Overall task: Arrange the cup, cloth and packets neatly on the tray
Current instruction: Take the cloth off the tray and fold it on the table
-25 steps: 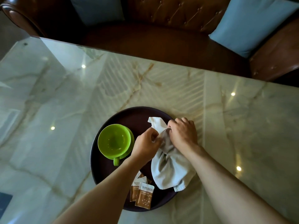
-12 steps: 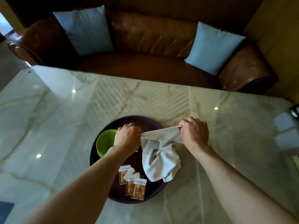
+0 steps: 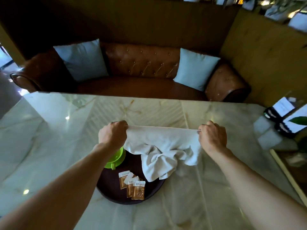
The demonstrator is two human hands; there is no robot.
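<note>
I see the left hand (image 3: 113, 136) and right hand (image 3: 212, 136) each pinching the soft, crumpled cloth (image 3: 159, 146) (top edge taut) at twelve o'clock above the round dark tray (image 3: 106, 188).

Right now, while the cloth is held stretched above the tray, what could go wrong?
1. The cloth's hanging folds reach down beside the packets; lowering or swinging it might sweep them out of place.
2. The left hand hovers above the green cup, so dropping that arm could knock it.
3. The right hand holds its corner beyond the tray edge, so the cloth may land partly on the table.
</note>
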